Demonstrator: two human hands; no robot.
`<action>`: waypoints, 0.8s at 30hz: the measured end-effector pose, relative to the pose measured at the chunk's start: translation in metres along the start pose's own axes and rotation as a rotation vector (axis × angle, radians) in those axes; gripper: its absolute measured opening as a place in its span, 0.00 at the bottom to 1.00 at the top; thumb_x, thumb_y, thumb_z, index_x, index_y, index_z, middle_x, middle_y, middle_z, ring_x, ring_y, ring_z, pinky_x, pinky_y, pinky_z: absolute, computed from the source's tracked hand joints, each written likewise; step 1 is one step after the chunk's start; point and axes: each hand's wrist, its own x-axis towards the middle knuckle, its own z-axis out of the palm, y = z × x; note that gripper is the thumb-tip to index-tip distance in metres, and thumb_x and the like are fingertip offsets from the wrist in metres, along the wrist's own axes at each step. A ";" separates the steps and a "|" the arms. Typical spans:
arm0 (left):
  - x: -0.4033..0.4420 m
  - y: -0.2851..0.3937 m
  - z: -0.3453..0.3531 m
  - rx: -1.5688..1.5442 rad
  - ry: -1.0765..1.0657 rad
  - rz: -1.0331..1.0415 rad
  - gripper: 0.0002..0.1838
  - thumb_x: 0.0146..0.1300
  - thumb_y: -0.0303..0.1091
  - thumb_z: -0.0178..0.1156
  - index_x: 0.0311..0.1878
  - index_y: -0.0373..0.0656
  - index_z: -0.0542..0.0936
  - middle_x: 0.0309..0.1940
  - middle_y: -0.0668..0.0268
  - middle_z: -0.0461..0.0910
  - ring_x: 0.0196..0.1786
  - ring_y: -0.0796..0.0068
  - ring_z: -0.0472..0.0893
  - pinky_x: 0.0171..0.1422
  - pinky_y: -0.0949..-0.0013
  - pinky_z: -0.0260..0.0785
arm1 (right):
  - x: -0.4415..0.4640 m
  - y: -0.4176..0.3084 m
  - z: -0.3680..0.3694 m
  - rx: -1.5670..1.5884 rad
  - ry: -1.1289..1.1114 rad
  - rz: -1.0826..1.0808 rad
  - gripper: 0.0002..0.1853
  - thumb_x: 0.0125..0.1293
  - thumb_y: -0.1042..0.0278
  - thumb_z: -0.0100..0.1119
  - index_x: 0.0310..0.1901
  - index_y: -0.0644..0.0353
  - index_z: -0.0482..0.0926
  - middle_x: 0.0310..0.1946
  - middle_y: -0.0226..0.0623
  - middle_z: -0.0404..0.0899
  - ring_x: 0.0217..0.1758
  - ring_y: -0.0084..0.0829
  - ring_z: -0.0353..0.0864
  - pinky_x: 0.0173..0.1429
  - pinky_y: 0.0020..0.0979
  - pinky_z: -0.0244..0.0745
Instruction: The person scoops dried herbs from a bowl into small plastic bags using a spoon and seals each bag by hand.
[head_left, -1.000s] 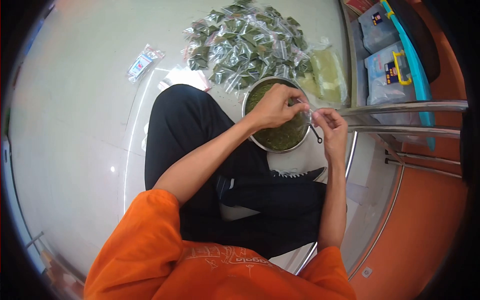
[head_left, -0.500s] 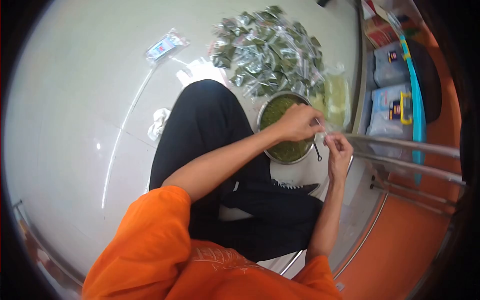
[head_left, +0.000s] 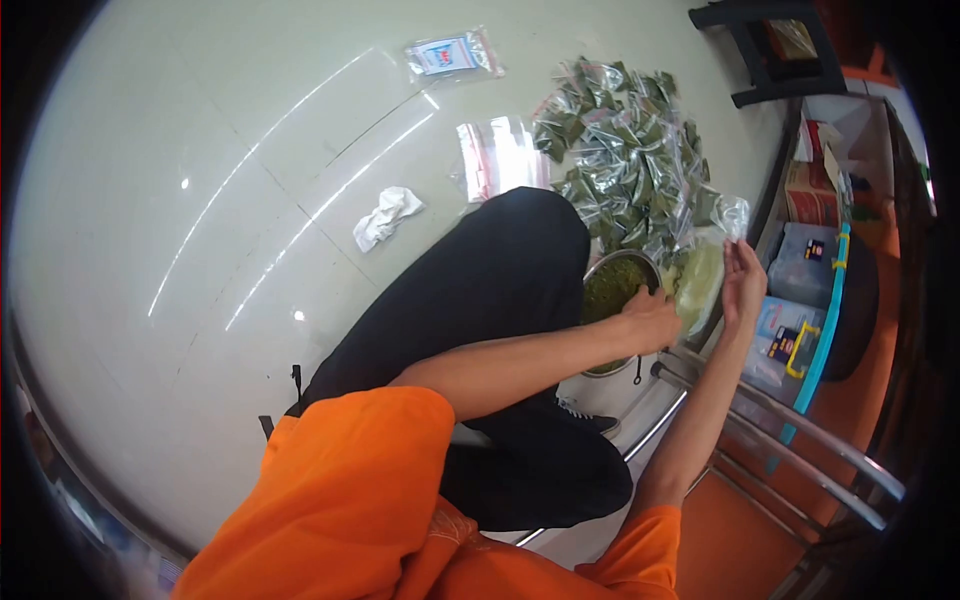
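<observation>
My left hand [head_left: 652,318] is at the right side of a round metal bowl [head_left: 657,268], its fingers curled down over the green chopped mixture [head_left: 612,285]. What those fingers grip is hidden. My right hand [head_left: 745,278] is raised to the right of the bowl and pinches a small clear plastic bag [head_left: 731,213] between thumb and fingers. Between the hands lies a flat clear package of something pale green [head_left: 698,288]. Beyond the bowl spreads a pile of clear bags with dark green contents [head_left: 625,150].
Flat plastic bags [head_left: 500,160], a labelled packet [head_left: 445,55] and a crumpled white tissue [head_left: 387,217] lie on the tiled floor. A metal rail [head_left: 800,440] runs at right, near storage boxes [head_left: 785,335]. A dark stool [head_left: 770,45] stands at the back.
My hands were close together at the bowl's right edge; they are now apart. The left has reached down to the bowl, and the right has lifted the bag away. The view has shifted.
</observation>
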 end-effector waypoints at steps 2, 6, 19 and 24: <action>0.008 0.000 0.008 -0.017 -0.055 0.025 0.11 0.55 0.35 0.68 0.37 0.37 0.87 0.48 0.50 0.81 0.57 0.48 0.77 0.52 0.48 0.71 | 0.016 0.010 0.026 -0.196 0.016 0.051 0.09 0.70 0.74 0.60 0.44 0.73 0.82 0.43 0.45 0.84 0.47 0.37 0.86 0.57 0.31 0.80; 0.007 0.003 0.006 -0.029 0.012 0.018 0.14 0.55 0.37 0.66 0.42 0.41 0.87 0.49 0.52 0.82 0.57 0.51 0.77 0.53 0.47 0.70 | 0.010 0.030 0.136 -1.115 -0.138 -0.761 0.10 0.69 0.69 0.62 0.36 0.68 0.85 0.37 0.44 0.83 0.42 0.34 0.84 0.50 0.30 0.77; 0.017 0.006 0.038 0.198 0.284 0.171 0.15 0.62 0.48 0.63 0.41 0.49 0.87 0.54 0.55 0.78 0.58 0.55 0.75 0.59 0.47 0.68 | -0.090 0.032 0.281 -0.933 -0.949 -0.265 0.20 0.71 0.64 0.60 0.61 0.62 0.77 0.55 0.43 0.77 0.58 0.41 0.78 0.61 0.39 0.72; 0.016 0.009 -0.010 -0.055 0.035 0.077 0.12 0.57 0.42 0.67 0.34 0.43 0.89 0.63 0.48 0.74 0.66 0.50 0.73 0.58 0.49 0.69 | -0.178 0.021 0.214 -0.747 -0.823 -0.327 0.38 0.64 0.63 0.69 0.72 0.62 0.64 0.69 0.50 0.68 0.72 0.48 0.70 0.76 0.39 0.60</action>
